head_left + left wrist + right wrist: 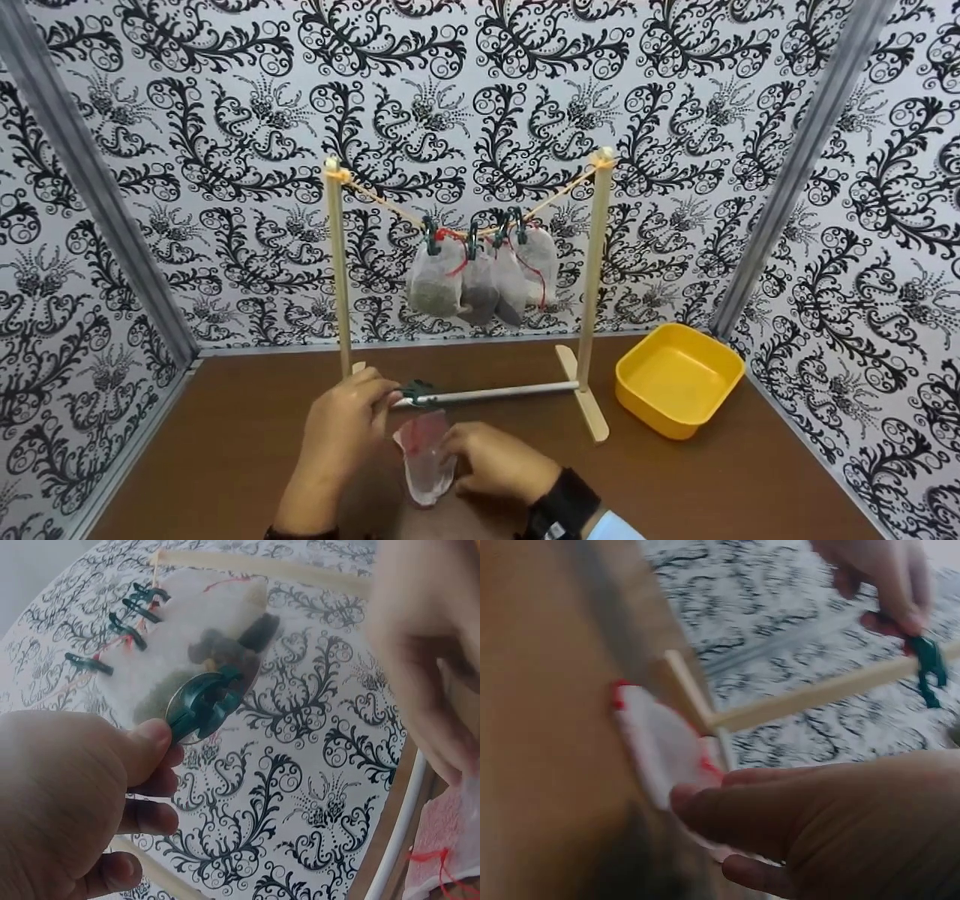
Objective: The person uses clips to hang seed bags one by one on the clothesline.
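Between thumb and fingers, my left hand (346, 420) pinches a green plastic clothespin (202, 709). That hand is at the foot of the small wooden rack's left post. Low over the table, the curled fingers of my right hand (499, 461) are at the right edge of a white mesh drawstring pouch (427, 469) with pink contents and red string. Fingers and thumb lie around that edge; how firmly they grip is partly hidden. On the rack's sagging cord (386, 202), several green clothespins (472, 241) hold similar pouches (439, 285) with green, dark and pale contents.
A yellow square tub (679, 379) stands on the brown table (675, 487) to the right of the rack. The rack has a left post (339, 277), a right post (595, 277) and a white bottom bar (502, 391). Patterned walls (480, 112) enclose the back and sides.
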`<state>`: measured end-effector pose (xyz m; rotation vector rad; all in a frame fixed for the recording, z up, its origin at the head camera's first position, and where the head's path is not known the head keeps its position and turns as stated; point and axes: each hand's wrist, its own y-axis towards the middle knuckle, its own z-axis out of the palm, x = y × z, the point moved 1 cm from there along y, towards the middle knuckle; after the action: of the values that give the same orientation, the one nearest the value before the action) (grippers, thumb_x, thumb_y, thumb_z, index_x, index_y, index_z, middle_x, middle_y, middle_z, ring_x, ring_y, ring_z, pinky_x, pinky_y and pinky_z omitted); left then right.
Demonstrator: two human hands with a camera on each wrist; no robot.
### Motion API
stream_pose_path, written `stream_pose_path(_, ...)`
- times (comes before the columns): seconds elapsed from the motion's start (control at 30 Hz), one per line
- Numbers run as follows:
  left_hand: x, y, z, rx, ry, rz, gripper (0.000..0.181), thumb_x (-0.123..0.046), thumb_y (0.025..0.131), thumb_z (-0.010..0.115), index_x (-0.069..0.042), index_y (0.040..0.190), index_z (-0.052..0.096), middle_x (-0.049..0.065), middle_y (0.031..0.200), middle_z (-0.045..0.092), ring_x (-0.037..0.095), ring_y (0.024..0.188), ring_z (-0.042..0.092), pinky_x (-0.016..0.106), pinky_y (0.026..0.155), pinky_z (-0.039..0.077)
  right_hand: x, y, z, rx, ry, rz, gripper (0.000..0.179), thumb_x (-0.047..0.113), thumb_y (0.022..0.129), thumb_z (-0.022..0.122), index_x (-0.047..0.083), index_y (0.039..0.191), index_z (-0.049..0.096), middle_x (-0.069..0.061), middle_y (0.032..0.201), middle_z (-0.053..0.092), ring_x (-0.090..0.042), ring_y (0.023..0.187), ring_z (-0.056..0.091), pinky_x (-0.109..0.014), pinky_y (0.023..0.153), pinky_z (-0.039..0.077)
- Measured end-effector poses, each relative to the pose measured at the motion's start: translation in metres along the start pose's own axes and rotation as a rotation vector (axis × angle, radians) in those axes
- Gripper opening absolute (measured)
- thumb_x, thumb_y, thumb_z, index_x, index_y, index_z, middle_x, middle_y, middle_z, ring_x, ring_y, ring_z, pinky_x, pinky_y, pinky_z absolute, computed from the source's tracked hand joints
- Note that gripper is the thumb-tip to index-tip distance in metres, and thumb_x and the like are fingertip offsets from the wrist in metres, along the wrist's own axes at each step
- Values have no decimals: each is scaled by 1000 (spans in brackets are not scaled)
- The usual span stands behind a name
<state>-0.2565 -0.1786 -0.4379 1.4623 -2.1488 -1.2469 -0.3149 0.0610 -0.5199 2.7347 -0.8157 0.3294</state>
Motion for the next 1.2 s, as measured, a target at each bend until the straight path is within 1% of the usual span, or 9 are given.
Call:
stream_pose_path(0.13,3,0,-1,-8,20,-15,10,-6,90,92,-12,93,84,-6,88,75,18,80,79,41,70,67,5,0,8,12,-128,-32,32,17,85,96,24,115,87,4,129,79,-12,120,71,-25,106,59)
stream_pose_path(0.3,2,0,-2,5,22,-44,8,-9,92,91,-14,93,85,-7,88,74,19,82,80,43,70,67,11,1,9,-29,-230,-50,8,18,92,91,23,95,86,8,104,77,-10,98,72,-25,88,60)
stream_pose_path(0.4,1,0,-2,12,27,-47,6,-11,93,90,-14,94,85,-6,89,75,21,84,81,45,69,66,13,1,9,-49,-285,-52,17,23,97,88,21,83,80,8,95,74,-10,88,73,-27,78,61)
stream_pose_path(0.53,1,0,-2,17,29,-52,5,-12,94,90,-13,94,85,-5,89,75,22,84,81,46,69,66,11,0,8,-91,-269,-80,4,26,99,86,26,95,85,11,106,81,-8,96,79,-28,83,65)
stream_pose_path(0.67,0,1,-4,4,16,-66,5,-13,94,90,-14,94,85,-6,89,74,22,81,81,46,69,66,4,0,-3,-182,-176,-54,9,24,102,83,25,111,85,10,111,84,-10,100,80,-30,88,66)
stream_pose_path(0.83,-7,6,-9,-29,-4,-68,7,-9,94,90,-13,97,85,-8,89,74,19,77,77,42,65,65,-6,-6,-38,-287,4,74,5,22,105,80,19,108,82,5,106,82,-13,98,79,-33,92,67)
stream_pose_path(0.97,-17,20,-17,-52,11,-34,6,-7,95,88,-11,99,84,-5,91,75,18,75,74,39,65,65,-14,-17,-78,-372,139,141,7,19,107,78,15,111,82,0,110,83,-19,102,79,-38,94,69)
stream_pose_path(1.07,-27,44,-26,-96,42,37,3,-10,98,85,-10,98,82,-2,90,74,20,73,71,39,61,63,-15,-28,-116,-425,186,212,6,19,107,78,15,110,81,-2,111,83,-21,101,79,-40,91,70)
stream_pose_path(1.2,-48,91,-44,-149,89,123,8,-15,102,80,-8,98,81,3,86,71,25,70,68,40,57,60,-14,-42,-173,-471,169,308,9,20,108,77,16,114,82,-3,109,83,-20,94,77,-41,84,69)
